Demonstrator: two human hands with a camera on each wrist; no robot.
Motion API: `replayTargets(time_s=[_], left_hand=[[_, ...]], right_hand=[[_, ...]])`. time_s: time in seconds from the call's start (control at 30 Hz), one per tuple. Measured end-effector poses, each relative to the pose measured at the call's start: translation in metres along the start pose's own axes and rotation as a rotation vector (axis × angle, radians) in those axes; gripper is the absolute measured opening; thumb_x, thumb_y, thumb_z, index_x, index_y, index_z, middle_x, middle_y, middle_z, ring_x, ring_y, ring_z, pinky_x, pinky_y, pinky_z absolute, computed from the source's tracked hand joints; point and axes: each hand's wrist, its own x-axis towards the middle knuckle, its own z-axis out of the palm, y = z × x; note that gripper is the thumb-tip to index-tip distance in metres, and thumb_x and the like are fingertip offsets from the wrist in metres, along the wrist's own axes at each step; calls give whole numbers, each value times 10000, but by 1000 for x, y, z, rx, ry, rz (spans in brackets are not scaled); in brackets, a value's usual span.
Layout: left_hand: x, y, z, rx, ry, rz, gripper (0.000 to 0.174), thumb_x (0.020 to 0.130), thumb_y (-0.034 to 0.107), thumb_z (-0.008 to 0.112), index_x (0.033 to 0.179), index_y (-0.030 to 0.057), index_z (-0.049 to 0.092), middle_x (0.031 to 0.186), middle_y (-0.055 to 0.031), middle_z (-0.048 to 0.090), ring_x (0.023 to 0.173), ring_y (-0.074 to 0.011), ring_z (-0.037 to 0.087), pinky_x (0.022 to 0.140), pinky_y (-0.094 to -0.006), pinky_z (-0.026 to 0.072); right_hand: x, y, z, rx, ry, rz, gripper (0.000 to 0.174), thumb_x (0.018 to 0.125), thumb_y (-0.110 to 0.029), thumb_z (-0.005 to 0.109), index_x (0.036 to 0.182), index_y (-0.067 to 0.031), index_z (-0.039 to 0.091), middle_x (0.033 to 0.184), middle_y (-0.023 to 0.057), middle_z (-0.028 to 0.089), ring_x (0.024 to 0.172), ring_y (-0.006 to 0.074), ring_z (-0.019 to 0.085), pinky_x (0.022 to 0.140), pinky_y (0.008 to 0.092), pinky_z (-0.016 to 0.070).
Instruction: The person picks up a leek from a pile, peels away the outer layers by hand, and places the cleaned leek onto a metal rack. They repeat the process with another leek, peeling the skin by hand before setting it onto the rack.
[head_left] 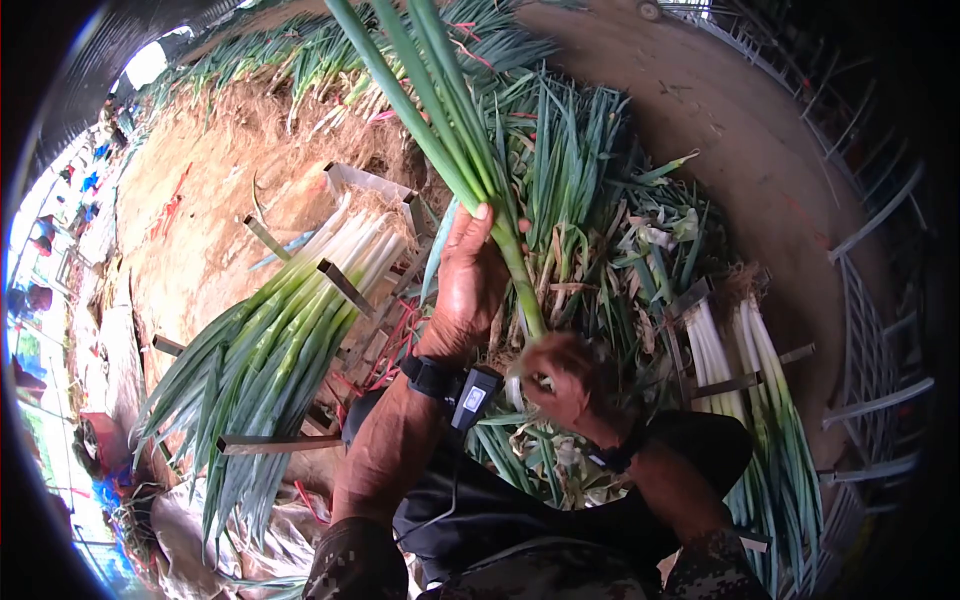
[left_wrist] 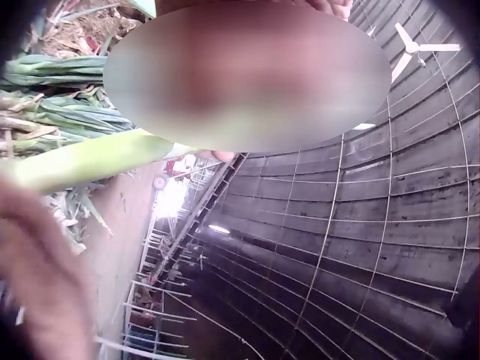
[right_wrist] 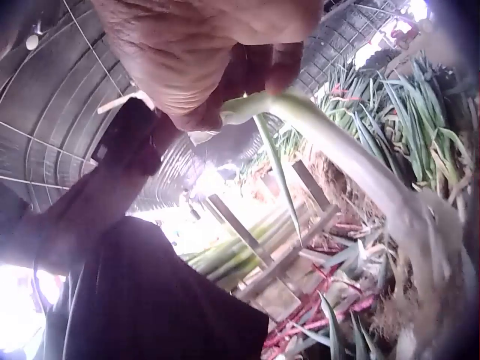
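My left hand [head_left: 472,285] grips a green onion [head_left: 520,270] by its stem, leaves pointing up and away. Below it, my right hand [head_left: 570,385], blurred by motion, has its fingers curled at the stem's lower end. The right wrist view shows the right hand [right_wrist: 217,52] large at the top, fingers bent round a pale green part of the onion [right_wrist: 352,154]; a thin green strip [right_wrist: 276,169] hangs beneath. In the left wrist view the stem [left_wrist: 90,159] runs beside a blurred hand [left_wrist: 45,277], and a blurred oval hides the left hand's grip.
Trimmed onions [head_left: 300,300] lie in a metal-posted rack at left, others [head_left: 745,350] in a rack at right. Untrimmed onions [head_left: 575,150] and loose leaves [head_left: 670,240] are piled ahead. White metal railings [head_left: 865,340] stand at far right; red ties [head_left: 400,335] lie near the left rack.
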Motion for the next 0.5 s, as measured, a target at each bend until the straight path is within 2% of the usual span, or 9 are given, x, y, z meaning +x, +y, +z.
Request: replayTargets(time_s=[0.03, 0.13, 0.23, 0.27, 0.3, 0.37, 0.4, 0.43, 0.5], left_hand=[[1, 4, 1, 7, -7, 21, 374, 1011, 324, 557, 1329, 141, 485, 1189, -21, 552, 1043, -228, 579, 877, -397, 473], [3, 11, -3, -1, 13, 36, 373, 1007, 326, 564, 1324, 147, 487, 1164, -22, 547, 1033, -225, 580, 874, -394, 473], [7, 5, -5, -41, -20, 14, 447, 1011, 406, 524, 1362, 130, 488, 1270, -65, 572, 1063, -233, 584, 887, -389, 477], [4, 2, -5, -69, -22, -1, 464, 1014, 423, 511, 1370, 125, 487, 1295, -76, 576, 1070, -234, 584, 891, -389, 479], [1, 2, -4, -77, -63, -40, 505, 1015, 459, 485, 1385, 117, 486, 1348, -97, 571, 1083, -227, 585, 913, -394, 481], [-3, -2, 5, -87, -58, -41, 509, 1005, 454, 503, 1380, 111, 485, 1319, -75, 576, 1097, -216, 556, 964, -388, 444], [-4, -3, 10, -91, -56, -40, 511, 1000, 451, 513, 1377, 107, 484, 1305, -64, 578, 1104, -210, 542, 989, -385, 426], [-4, -5, 10, -102, -64, -51, 538, 1002, 410, 529, 1435, 103, 441, 1328, -61, 557, 1134, -208, 523, 1007, -379, 407], [-3, -12, 15, -16, -53, 24, 541, 1002, 403, 537, 1450, 121, 425, 1361, -77, 534, 1201, -230, 502, 1029, -409, 406]], right_hand=[[-18, 2, 7, 30, -54, 20, 144, 771, -83, 735, 892, -97, 659, 927, 105, 669, 869, 301, 665, 764, 416, 534], [-72, 13, 12, 219, -814, 599, 145, 814, -135, 726, 930, -63, 676, 890, 135, 679, 826, 308, 679, 753, 402, 539], [-75, 11, 9, 291, -782, 509, 188, 859, -195, 722, 951, -36, 681, 861, 140, 697, 762, 271, 693, 713, 366, 548], [-70, 12, 8, 394, -539, 561, 199, 866, -203, 725, 966, -37, 685, 868, 123, 706, 749, 240, 693, 704, 355, 551], [-36, -1, -4, 486, -287, 606, 210, 873, -212, 729, 981, -37, 690, 875, 106, 715, 737, 210, 693, 694, 343, 554], [16, -7, -20, 273, -48, 576, 241, 884, -221, 729, 1036, -39, 688, 919, 81, 719, 814, 168, 686, 748, 322, 553], [33, -7, -25, 331, 32, 544, 271, 884, -215, 727, 1081, -38, 673, 959, 82, 714, 866, 163, 683, 770, 304, 548], [42, 4, -20, 342, 121, 495, 278, 878, -210, 734, 1069, -24, 654, 983, 81, 707, 900, 156, 680, 754, 284, 546], [56, 15, -18, 552, 115, 663, 278, 872, -226, 737, 1028, -17, 643, 967, 69, 694, 841, 145, 665, 710, 282, 538]])
